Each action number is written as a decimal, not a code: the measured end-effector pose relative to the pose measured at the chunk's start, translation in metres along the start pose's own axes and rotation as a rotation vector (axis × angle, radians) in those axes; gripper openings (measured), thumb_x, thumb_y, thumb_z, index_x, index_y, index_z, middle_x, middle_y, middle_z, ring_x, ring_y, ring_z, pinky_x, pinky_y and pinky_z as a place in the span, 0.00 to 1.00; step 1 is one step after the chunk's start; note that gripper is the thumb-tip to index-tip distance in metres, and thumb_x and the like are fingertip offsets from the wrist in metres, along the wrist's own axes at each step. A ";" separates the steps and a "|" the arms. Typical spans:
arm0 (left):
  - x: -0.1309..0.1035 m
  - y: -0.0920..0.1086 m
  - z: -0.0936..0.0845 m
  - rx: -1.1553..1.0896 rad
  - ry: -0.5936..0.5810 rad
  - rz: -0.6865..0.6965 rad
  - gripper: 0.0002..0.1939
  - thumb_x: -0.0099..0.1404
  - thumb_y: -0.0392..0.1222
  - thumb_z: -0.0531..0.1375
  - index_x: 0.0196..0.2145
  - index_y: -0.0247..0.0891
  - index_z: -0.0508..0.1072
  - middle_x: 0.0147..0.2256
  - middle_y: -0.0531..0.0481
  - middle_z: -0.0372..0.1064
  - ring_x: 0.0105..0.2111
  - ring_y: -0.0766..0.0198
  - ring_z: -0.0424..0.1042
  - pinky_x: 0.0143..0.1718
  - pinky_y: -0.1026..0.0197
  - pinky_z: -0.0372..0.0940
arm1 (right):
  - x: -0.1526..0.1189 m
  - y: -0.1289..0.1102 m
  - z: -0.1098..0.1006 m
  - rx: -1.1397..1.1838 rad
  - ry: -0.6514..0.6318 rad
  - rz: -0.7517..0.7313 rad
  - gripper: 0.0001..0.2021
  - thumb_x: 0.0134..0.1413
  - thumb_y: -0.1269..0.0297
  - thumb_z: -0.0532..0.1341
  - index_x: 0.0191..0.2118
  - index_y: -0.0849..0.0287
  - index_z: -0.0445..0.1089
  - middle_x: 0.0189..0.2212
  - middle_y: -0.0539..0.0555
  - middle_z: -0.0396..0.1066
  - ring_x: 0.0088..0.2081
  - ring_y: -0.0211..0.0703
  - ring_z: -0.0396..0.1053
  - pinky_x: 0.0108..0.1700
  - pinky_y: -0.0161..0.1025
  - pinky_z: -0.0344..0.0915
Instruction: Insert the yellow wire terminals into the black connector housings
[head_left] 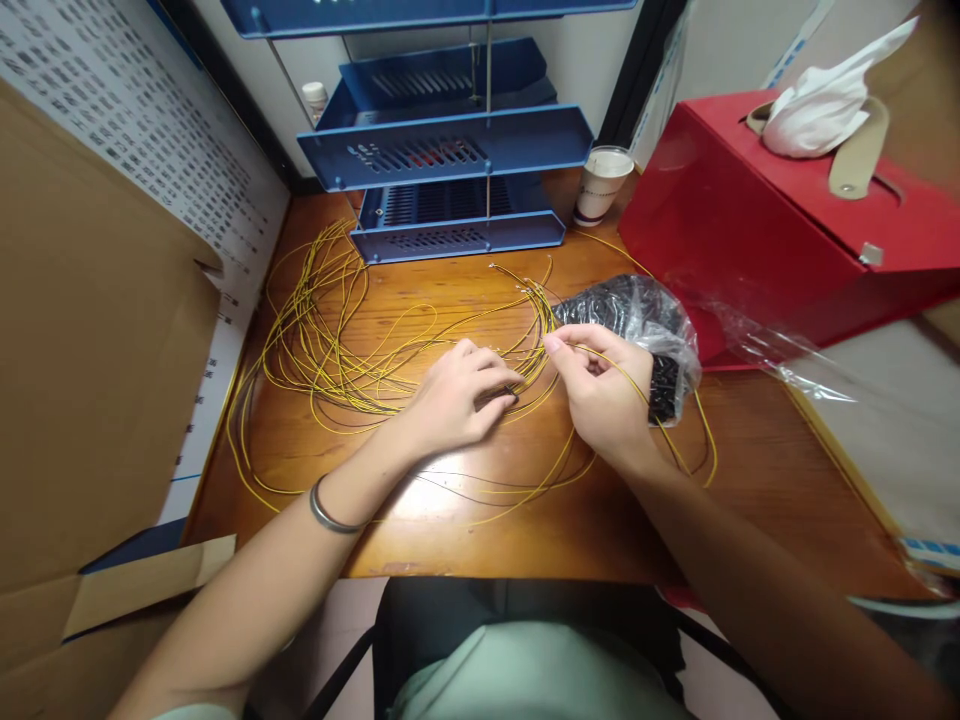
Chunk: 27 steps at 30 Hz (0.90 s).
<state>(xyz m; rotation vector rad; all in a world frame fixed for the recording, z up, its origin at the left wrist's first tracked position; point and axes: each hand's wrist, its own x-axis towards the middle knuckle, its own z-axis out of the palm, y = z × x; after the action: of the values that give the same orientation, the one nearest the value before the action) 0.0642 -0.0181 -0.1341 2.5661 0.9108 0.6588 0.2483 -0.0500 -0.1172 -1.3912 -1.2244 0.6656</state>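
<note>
A large loose tangle of thin yellow and dark wires (315,350) covers the left of the wooden table, with its loops running under my left hand. My left hand (469,395) rests palm down on the strands, thumb and index finger nearly together around a small dark piece that I cannot make out. My right hand (607,385) pinches a yellow wire (626,375), which passes over the fingers and hangs toward the right. Between the hands, a bunch of wire ends (536,305) with small pale tips lies on the table.
Behind the right hand lies a clear plastic bag (645,310) with black contents. Blue stacked trays (450,150) stand at the back, beside a paper cup (602,185). A red tissue box (750,220) is at right, cardboard (90,330) at left. The table's front edge (510,575) is near my body.
</note>
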 end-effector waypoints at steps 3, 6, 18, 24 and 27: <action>-0.001 -0.002 0.002 -0.004 -0.072 -0.008 0.10 0.69 0.41 0.61 0.44 0.40 0.82 0.43 0.44 0.76 0.43 0.55 0.68 0.47 0.52 0.64 | -0.001 0.000 0.001 -0.006 -0.016 -0.002 0.08 0.55 0.61 0.63 0.30 0.59 0.74 0.15 0.43 0.53 0.18 0.32 0.50 0.21 0.34 0.46; -0.001 -0.004 0.005 -0.022 -0.036 0.001 0.10 0.70 0.42 0.61 0.40 0.40 0.83 0.42 0.44 0.76 0.42 0.57 0.69 0.46 0.53 0.64 | -0.002 0.002 0.001 -0.015 -0.037 -0.001 0.08 0.56 0.61 0.63 0.30 0.59 0.74 0.15 0.42 0.52 0.18 0.32 0.49 0.21 0.34 0.46; 0.001 -0.002 0.008 -0.468 0.287 -0.244 0.13 0.73 0.44 0.58 0.50 0.37 0.77 0.37 0.46 0.81 0.36 0.63 0.79 0.41 0.62 0.71 | -0.005 0.001 0.001 -0.028 -0.074 -0.001 0.09 0.56 0.59 0.63 0.31 0.59 0.75 0.15 0.42 0.52 0.18 0.32 0.50 0.22 0.34 0.47; 0.001 -0.004 0.013 -0.677 0.345 -0.309 0.12 0.73 0.47 0.58 0.46 0.37 0.71 0.40 0.45 0.82 0.29 0.67 0.77 0.31 0.65 0.70 | -0.008 0.001 0.002 -0.048 -0.099 -0.010 0.08 0.55 0.60 0.64 0.30 0.59 0.75 0.14 0.42 0.52 0.18 0.32 0.51 0.22 0.35 0.47; 0.001 -0.004 0.014 -0.795 0.335 -0.308 0.11 0.74 0.48 0.57 0.46 0.38 0.64 0.45 0.42 0.81 0.25 0.71 0.74 0.28 0.67 0.68 | -0.009 0.000 0.002 -0.053 -0.106 -0.016 0.08 0.55 0.61 0.64 0.29 0.59 0.74 0.14 0.42 0.51 0.18 0.32 0.50 0.23 0.35 0.48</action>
<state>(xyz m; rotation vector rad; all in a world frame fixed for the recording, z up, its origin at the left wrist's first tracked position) 0.0705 -0.0168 -0.1467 1.6091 0.8782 1.1014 0.2442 -0.0573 -0.1197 -1.4033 -1.3432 0.7080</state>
